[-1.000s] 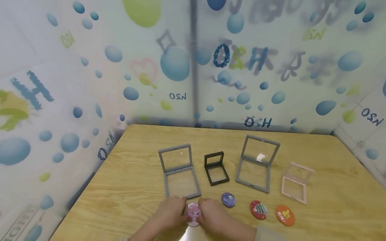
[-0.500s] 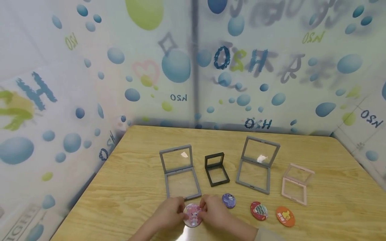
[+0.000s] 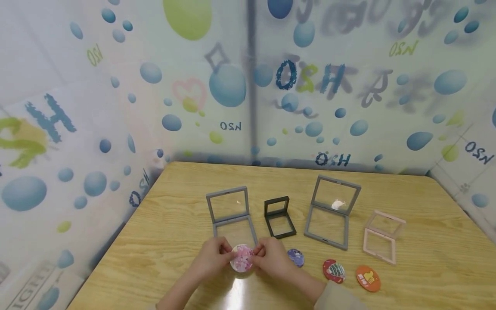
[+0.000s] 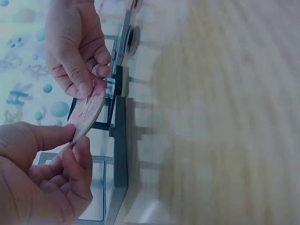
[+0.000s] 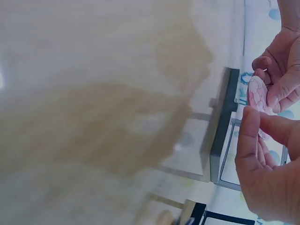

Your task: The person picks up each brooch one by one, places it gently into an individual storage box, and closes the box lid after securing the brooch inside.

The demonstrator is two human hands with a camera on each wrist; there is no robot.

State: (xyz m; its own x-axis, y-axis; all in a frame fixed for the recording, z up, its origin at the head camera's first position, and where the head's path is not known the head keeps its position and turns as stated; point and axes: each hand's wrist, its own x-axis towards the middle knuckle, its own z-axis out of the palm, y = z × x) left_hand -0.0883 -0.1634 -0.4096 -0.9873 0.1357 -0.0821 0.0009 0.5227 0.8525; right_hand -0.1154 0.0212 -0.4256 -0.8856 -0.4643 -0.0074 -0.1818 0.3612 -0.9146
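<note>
A round pink badge (image 3: 242,263) with a cartoon print is held between both hands. My left hand (image 3: 212,257) pinches its left edge between thumb and fingers, and my right hand (image 3: 274,258) pinches the right edge. In the left wrist view the badge (image 4: 90,110) is tilted and raised above the table. Just beyond the hands stands an opened grey frame (image 3: 231,218) with a clear film; its front edge is partly hidden by them. The right wrist view also shows the badge (image 5: 257,96) between the fingertips.
Right of the left grey frame stand a small black frame (image 3: 282,236), another grey frame (image 3: 325,239) and a pale pink frame (image 3: 379,257), all opened. Purple (image 3: 296,257), red (image 3: 334,271) and orange (image 3: 368,278) badges lie before them on the wooden table (image 3: 155,258).
Both hands have lifted the pink badge and moved it forward, slightly left, toward the left grey frame. The fingers have shifted to its edges, uncovering more of its face. Frames and other badges stay put.
</note>
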